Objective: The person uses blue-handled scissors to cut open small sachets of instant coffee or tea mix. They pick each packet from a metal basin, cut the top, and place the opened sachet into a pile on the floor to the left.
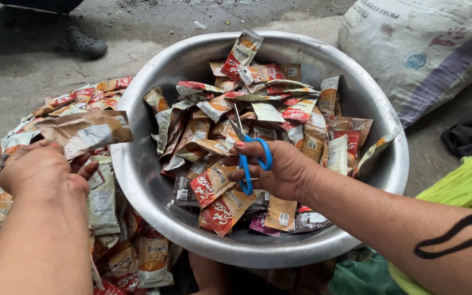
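A large metal basin [137,180] holds a heap of cut foil sachets [258,104], red, brown and silver. My right hand [282,169] hovers over the basin with blue-handled scissors [249,155] in its fingers, blades pointing away toward the heap. My left hand [42,172] is outside the basin at the left and grips one crumpled brown and silver sachet [86,131] lifted above a pile of loose sachets [110,240] on the ground.
A big white woven sack [422,49] stands at the back right. A dark shoe [86,43] rests on the concrete at the back left. Dark cloth [471,136] lies at the right; yellow-green fabric [465,186] covers my right side.
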